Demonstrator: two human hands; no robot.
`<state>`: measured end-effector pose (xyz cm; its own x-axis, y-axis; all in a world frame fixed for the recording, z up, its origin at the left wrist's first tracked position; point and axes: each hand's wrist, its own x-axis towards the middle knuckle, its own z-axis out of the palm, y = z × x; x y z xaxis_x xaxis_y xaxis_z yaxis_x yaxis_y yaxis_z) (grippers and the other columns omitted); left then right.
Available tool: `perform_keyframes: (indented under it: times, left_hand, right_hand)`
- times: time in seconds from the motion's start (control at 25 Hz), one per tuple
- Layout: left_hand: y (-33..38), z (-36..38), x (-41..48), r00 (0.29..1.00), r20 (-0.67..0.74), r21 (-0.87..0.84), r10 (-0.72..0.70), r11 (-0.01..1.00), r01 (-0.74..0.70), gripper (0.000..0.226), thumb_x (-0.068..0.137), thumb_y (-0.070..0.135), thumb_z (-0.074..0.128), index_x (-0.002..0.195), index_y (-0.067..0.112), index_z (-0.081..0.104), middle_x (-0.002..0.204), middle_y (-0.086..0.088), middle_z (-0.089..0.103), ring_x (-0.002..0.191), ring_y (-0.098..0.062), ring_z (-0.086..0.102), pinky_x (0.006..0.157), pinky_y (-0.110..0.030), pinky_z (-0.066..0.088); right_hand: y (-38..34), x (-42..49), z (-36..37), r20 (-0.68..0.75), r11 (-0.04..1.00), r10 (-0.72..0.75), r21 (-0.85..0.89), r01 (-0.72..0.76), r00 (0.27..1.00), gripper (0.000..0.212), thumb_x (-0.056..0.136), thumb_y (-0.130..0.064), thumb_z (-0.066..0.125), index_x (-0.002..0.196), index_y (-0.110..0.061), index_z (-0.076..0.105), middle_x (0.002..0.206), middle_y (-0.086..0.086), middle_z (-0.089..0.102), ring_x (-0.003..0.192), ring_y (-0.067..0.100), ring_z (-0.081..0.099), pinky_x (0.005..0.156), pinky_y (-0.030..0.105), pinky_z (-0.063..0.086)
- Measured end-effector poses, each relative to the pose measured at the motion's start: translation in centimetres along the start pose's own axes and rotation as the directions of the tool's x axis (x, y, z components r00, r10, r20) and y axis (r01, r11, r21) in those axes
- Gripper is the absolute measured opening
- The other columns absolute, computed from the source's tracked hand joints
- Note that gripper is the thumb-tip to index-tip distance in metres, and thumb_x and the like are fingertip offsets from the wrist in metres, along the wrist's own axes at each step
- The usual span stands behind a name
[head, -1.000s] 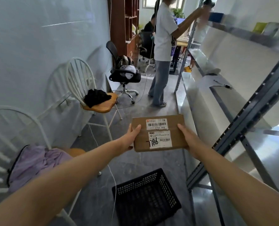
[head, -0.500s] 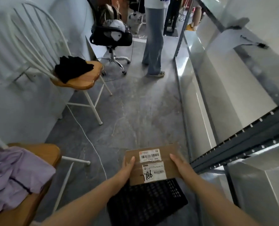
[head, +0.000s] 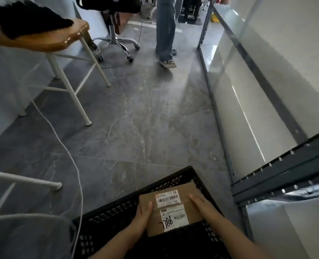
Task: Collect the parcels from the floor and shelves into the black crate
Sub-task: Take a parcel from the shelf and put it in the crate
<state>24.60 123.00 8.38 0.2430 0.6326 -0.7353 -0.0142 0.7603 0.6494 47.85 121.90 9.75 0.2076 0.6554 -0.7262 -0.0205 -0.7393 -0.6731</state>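
A brown cardboard parcel [head: 170, 208] with two white barcode labels, one marked 786 by hand, is held low inside the black perforated crate [head: 117, 208] on the grey floor. My left hand [head: 142, 216] grips its left edge, thumb on top. My right hand [head: 204, 208] grips its right edge. Whether the parcel rests on the crate's bottom I cannot tell.
Grey metal shelving [head: 267, 174] runs along the right. A white chair with a wooden seat [head: 42, 40] and black cloth stands at the left, a white cable [head: 69, 154] trails over the floor. A person's legs [head: 166, 30] and an office chair base [head: 115, 42] are ahead.
Both hands have lowered the parcel from chest height down into the crate. My view has tilted down toward the floor.
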Motion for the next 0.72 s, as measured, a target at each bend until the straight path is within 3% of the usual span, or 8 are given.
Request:
perform_keyframes:
  times: [0.08, 0.2, 0.32, 0.4, 0.48, 0.52, 0.72]
  left_hand:
    - [-3.0, -0.1, 3.1, 0.999, -0.033, 0.011, -0.012, 1.000, 0.013, 0.061, 0.093, 0.042, 0.044, 0.145, 0.021, 0.019, 0.135, -0.009, 0.048, 0.114, -0.024, 0.056, 0.100, -0.040, 0.046]
    - [-6.1, -0.5, 7.2, 0.999, -0.045, -0.054, -0.020, 0.998, 0.017, 0.062, 0.093, 0.038, 0.045, 0.146, 0.023, 0.016, 0.140, -0.013, 0.045, 0.119, -0.031, 0.053, 0.103, -0.047, 0.043]
    - [-7.5, -0.5, 9.9, 0.997, -0.059, -0.115, -0.044, 0.993, 0.037, 0.060, 0.093, 0.036, 0.048, 0.144, 0.024, 0.018, 0.132, -0.015, 0.053, 0.109, -0.031, 0.059, 0.091, -0.044, 0.051]
    - [-7.9, -0.2, 10.6, 0.996, -0.078, -0.115, -0.047, 0.993, 0.038, 0.057, 0.093, 0.034, 0.049, 0.142, 0.023, 0.021, 0.129, -0.015, 0.055, 0.102, -0.029, 0.061, 0.078, -0.037, 0.053]
    - [-8.0, 0.4, 11.2, 0.995, -0.094, -0.096, -0.023, 0.995, 0.014, 0.054, 0.094, 0.031, 0.048, 0.141, 0.017, 0.026, 0.128, -0.015, 0.056, 0.103, -0.028, 0.061, 0.083, -0.040, 0.053]
    - [-7.9, 0.8, 11.7, 0.996, -0.092, -0.088, -0.010, 0.996, 0.002, 0.054, 0.094, 0.030, 0.048, 0.142, 0.015, 0.028, 0.129, -0.016, 0.055, 0.106, -0.030, 0.061, 0.090, -0.043, 0.051]
    - [-6.4, 5.5, 13.3, 0.998, 0.052, -0.006, -0.026, 1.000, 0.026, 0.052, 0.097, 0.030, 0.042, 0.144, 0.016, 0.025, 0.135, -0.016, 0.051, 0.112, -0.031, 0.058, 0.096, -0.044, 0.048]
  right_hand:
    - [2.8, 3.8, 0.0, 0.014, 0.999, 0.011, -0.040, -0.010, 1.000, 0.042, 0.085, -0.043, 0.061, 0.121, -0.022, 0.057, 0.098, -0.003, 0.068, 0.085, 0.012, 0.068, 0.058, 0.016, 0.051]
    - [5.5, 8.1, 0.5, 0.037, 0.998, 0.036, -0.043, -0.034, 0.999, 0.039, 0.085, -0.044, 0.059, 0.119, -0.024, 0.056, 0.096, -0.001, 0.069, 0.082, 0.014, 0.069, 0.057, 0.020, 0.052]
    - [6.6, 10.9, 0.7, 0.005, 0.995, 0.026, -0.093, -0.025, 1.000, 0.050, 0.084, -0.046, 0.059, 0.126, -0.020, 0.054, 0.101, -0.003, 0.066, 0.085, 0.013, 0.066, 0.061, 0.022, 0.050]
    - [7.3, 11.8, 0.7, -0.016, 0.980, 0.018, -0.198, -0.021, 1.000, 0.063, 0.084, -0.053, 0.055, 0.136, -0.021, 0.045, 0.118, -0.003, 0.057, 0.102, 0.014, 0.059, 0.081, 0.028, 0.049]
    - [8.3, 12.2, 0.3, -0.067, 0.946, 0.018, -0.323, -0.038, 0.998, 0.072, 0.084, -0.060, 0.050, 0.144, -0.025, 0.032, 0.144, 0.005, 0.040, 0.130, 0.025, 0.040, 0.109, 0.039, 0.032]
    - [8.6, 12.2, 0.0, -0.082, 0.947, 0.002, -0.321, -0.028, 0.997, 0.071, 0.086, -0.058, 0.049, 0.145, -0.026, 0.028, 0.149, 0.006, 0.034, 0.135, 0.027, 0.032, 0.113, 0.038, 0.025]
    - [9.0, 11.5, -5.2, -0.155, 0.995, -0.041, -0.096, 0.026, 0.987, 0.058, 0.094, -0.038, 0.048, 0.146, -0.022, 0.029, 0.147, 0.006, 0.039, 0.123, 0.020, 0.045, 0.094, 0.025, 0.035]
